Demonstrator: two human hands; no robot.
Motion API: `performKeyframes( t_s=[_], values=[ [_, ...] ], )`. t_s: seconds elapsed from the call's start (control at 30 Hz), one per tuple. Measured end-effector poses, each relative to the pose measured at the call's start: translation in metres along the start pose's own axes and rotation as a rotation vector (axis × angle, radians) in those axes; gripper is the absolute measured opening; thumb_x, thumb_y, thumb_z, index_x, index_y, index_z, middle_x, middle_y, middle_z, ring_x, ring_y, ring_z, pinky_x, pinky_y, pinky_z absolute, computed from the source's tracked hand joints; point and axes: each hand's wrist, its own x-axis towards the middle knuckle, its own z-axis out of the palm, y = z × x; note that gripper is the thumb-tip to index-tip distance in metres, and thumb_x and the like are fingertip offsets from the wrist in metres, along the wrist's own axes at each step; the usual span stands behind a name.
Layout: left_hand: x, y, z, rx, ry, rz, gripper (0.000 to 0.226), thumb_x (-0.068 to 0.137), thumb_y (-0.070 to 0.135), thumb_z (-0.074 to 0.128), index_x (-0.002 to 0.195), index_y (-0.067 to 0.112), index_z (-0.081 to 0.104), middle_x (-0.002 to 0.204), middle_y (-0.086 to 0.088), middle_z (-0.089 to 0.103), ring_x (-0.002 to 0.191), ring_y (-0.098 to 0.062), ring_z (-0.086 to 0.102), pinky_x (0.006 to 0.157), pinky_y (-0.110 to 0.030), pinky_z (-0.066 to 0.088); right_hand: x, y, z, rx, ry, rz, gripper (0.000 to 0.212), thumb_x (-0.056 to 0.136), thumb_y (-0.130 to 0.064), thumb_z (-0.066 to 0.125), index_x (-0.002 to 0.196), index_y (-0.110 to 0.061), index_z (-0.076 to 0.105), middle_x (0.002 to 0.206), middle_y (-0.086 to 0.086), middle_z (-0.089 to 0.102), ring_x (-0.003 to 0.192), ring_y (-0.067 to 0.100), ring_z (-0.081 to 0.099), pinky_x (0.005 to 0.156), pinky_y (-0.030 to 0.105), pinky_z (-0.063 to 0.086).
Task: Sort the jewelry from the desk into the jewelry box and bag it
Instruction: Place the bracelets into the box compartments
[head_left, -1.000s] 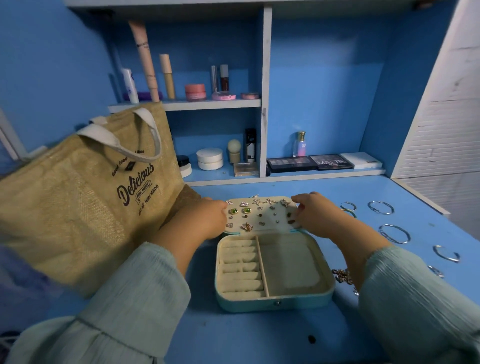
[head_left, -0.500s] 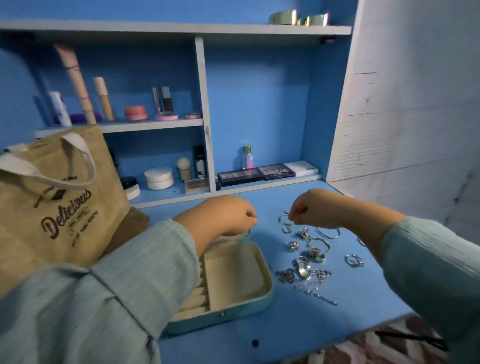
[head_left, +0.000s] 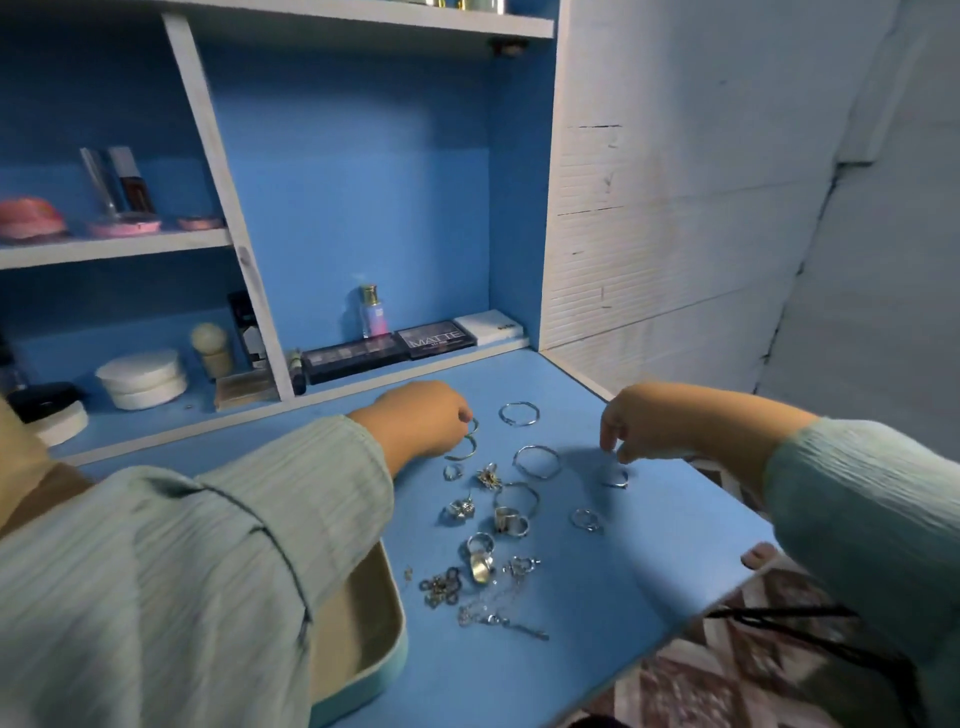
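The left hand (head_left: 421, 418) reaches over the blue worktop (head_left: 597, 597), its curled fingertips pinching an open silver bangle (head_left: 464, 448) at about 11 o'clock of the jewelry spread. The right hand (head_left: 654, 421) hangs at 2 o'clock, fingers bent downward just above a small silver hoop (head_left: 615, 477); whether they touch it I cannot tell. Between the hands lie two more thin silver bangles (head_left: 519, 414), round and shiny. Toward 6 o'clock sit chunky silver rings (head_left: 510, 521), a flower-shaped piece (head_left: 488, 477) and a tangle of fine chains (head_left: 488, 608). At 8 o'clock, partly under the left sleeve (head_left: 182, 582), the jewelry box (head_left: 379, 670) lies open: pale teal shell, beige lining.
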Motion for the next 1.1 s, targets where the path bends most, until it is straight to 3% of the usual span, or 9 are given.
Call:
performKeyframes(
  t_s=[0.2, 0.47, 0.67, 0.8, 0.9, 1.03, 1.1],
  values=[
    [0.020, 0.003, 0.015, 0.108, 0.025, -0.055, 0.032, 0.098, 0.031, 0.038, 0.117, 0.026, 0.063, 0.122, 0.004, 0.059, 0.113, -0.022, 0.052, 0.088, -0.034, 0.041, 0.006, 0.007, 0.015, 0.051, 0.002, 0.022, 0.024, 0.085, -0.024, 0.059, 0.107, -0.030, 0.065, 0.108, -0.002, 0.060, 0.095, 0.019, 0.057, 0.081, 0.030, 0.049],
    [0.037, 0.005, 0.023, 0.164, 0.085, -0.132, 0.029, 0.096, 0.037, 0.041, 0.106, 0.023, 0.065, 0.107, 0.003, 0.063, 0.102, -0.021, 0.054, 0.076, -0.031, 0.031, 0.013, 0.003, 0.017, 0.033, 0.040, -0.011, 0.017, 0.086, -0.019, 0.059, 0.099, -0.027, 0.067, 0.092, -0.005, 0.059, 0.088, 0.016, 0.055, 0.052, 0.018, 0.033],
    [0.049, 0.012, 0.021, 0.194, 0.064, -0.185, 0.022, 0.094, 0.034, 0.045, 0.101, 0.022, 0.062, 0.101, 0.003, 0.062, 0.098, -0.020, 0.054, 0.077, -0.031, 0.029, 0.015, 0.006, 0.021, -0.004, 0.054, -0.070, 0.014, 0.087, -0.016, 0.054, 0.089, -0.028, 0.060, 0.092, -0.006, 0.055, 0.083, 0.016, 0.051, 0.053, 0.020, 0.033],
    [0.050, 0.012, 0.021, 0.190, 0.057, -0.187, 0.018, 0.092, 0.022, 0.042, 0.081, 0.019, 0.056, 0.075, 0.003, 0.051, 0.082, -0.021, 0.048, 0.075, -0.032, 0.030, 0.015, 0.007, 0.024, -0.029, 0.050, -0.109, 0.011, 0.087, -0.015, 0.050, 0.084, -0.025, 0.052, 0.100, -0.002, 0.057, 0.084, 0.018, 0.049, 0.055, 0.023, 0.034],
    [0.045, 0.012, 0.018, 0.175, 0.064, -0.181, 0.022, 0.090, 0.020, 0.040, 0.070, 0.019, 0.048, 0.068, 0.003, 0.043, 0.076, -0.020, 0.045, 0.077, -0.033, 0.029, 0.015, 0.008, 0.024, -0.037, 0.040, -0.112, 0.008, 0.088, -0.016, 0.048, 0.085, -0.022, 0.051, 0.103, -0.001, 0.057, 0.084, 0.019, 0.050, 0.058, 0.024, 0.035],
    [0.032, 0.007, 0.008, 0.097, 0.090, -0.182, 0.017, 0.089, 0.021, 0.038, 0.075, 0.017, 0.047, 0.069, 0.000, 0.042, 0.074, -0.021, 0.043, 0.073, -0.033, 0.029, 0.015, 0.004, 0.015, 0.008, 0.072, -0.103, 0.009, 0.091, -0.016, 0.042, 0.086, -0.019, 0.050, 0.094, -0.001, 0.053, 0.080, 0.019, 0.050, 0.057, 0.024, 0.035],
    [0.024, 0.004, 0.003, 0.041, 0.073, -0.191, 0.021, 0.092, 0.023, 0.038, 0.082, 0.014, 0.054, 0.077, -0.012, 0.049, 0.079, -0.024, 0.048, 0.077, -0.034, 0.032, 0.014, -0.003, 0.009, 0.025, 0.090, -0.109, 0.011, 0.092, -0.015, 0.041, 0.086, -0.017, 0.049, 0.091, -0.001, 0.053, 0.077, 0.019, 0.049, 0.056, 0.024, 0.035]
  ],
)
